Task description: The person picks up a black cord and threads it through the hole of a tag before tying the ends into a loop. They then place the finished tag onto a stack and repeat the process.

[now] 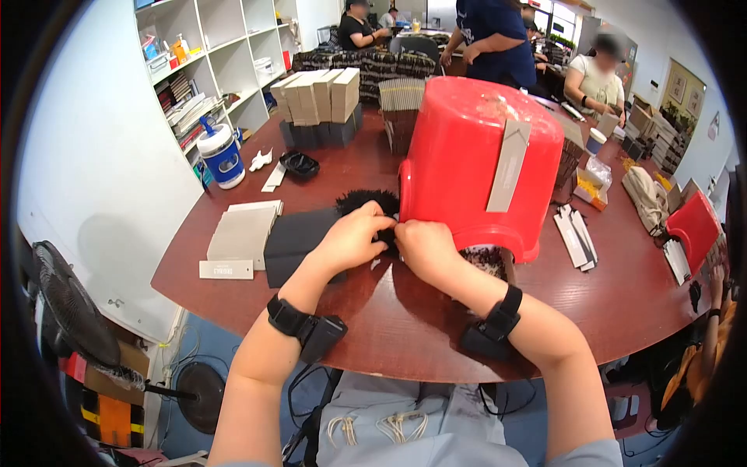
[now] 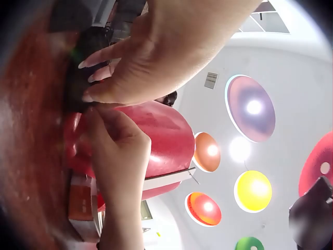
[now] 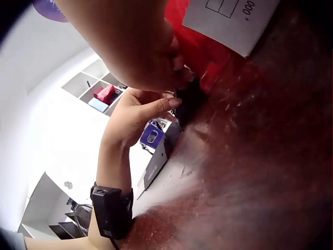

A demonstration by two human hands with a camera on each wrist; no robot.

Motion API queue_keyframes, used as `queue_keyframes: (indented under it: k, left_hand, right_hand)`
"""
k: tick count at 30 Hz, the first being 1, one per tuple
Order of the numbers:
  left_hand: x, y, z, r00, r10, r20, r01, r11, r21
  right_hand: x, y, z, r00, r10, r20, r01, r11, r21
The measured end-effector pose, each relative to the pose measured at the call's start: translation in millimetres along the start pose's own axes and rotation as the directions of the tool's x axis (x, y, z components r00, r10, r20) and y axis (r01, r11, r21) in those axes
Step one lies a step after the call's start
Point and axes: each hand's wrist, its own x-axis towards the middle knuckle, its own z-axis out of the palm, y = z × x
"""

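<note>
My left hand (image 1: pixel 355 236) and right hand (image 1: pixel 426 247) meet over the table at the front edge of a fuzzy black bundle of strings (image 1: pixel 366 201). With bent fingers and thumb, the left hand pinches at the dark strands; its thumb (image 3: pixel 165 105) shows in the right wrist view. The right hand's fingers are curled in tightly at the same spot, fingertips almost touching the left ones. What exactly lies between the fingertips I cannot tell. Left of the hands are a dark grey block (image 1: pixel 299 241) and a row of pale cards (image 1: pixel 243 233), one printed card (image 1: pixel 226 270) in front.
An upturned red bucket (image 1: pixel 459 156) stands right behind my right hand, a grey card strip (image 1: pixel 510 167) on it. Loose tags (image 1: pixel 574 237) lie to its right. Farther back are stacked card blocks (image 1: pixel 317 95), a black dish (image 1: pixel 299 164) and a blue-white jug (image 1: pixel 221 156).
</note>
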Motion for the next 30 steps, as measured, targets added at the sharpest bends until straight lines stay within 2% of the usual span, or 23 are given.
queue_keyframes:
  k: [5,9,19,27,30]
  left_hand:
    - [-0.4,1.6,0.2,1.000,0.011,-0.016,-0.010,1.000,0.021]
    - [-0.6,1.1,1.5,0.999,0.009,-0.030,-0.009,1.000,0.017]
    - [-1.5,-1.5,2.1,0.999,-0.028,-0.034,0.029,1.000,0.011]
    - [-2.2,-4.0,4.4,0.997,0.035,-0.072,-0.035,0.999,0.003]
    - [-1.0,-6.3,6.3,0.997,0.032,-0.073,-0.034,0.999,-0.026]
  right_hand:
    - [-0.5,-3.3,-10.2,0.998,-0.040,0.044,0.040,0.999,-0.002]
    - [-1.5,-3.9,-7.1,0.998,-0.066,-0.001,0.066,0.998,-0.025]
    - [1.4,-4.7,-1.7,0.999,-0.013,0.030,0.010,0.996,0.092]
    - [0.0,-7.1,-8.9,0.998,0.022,0.057,-0.032,0.985,0.171]
    - [-1.1,-0.9,-4.8,0.999,-0.044,0.004,0.042,0.971,0.235]
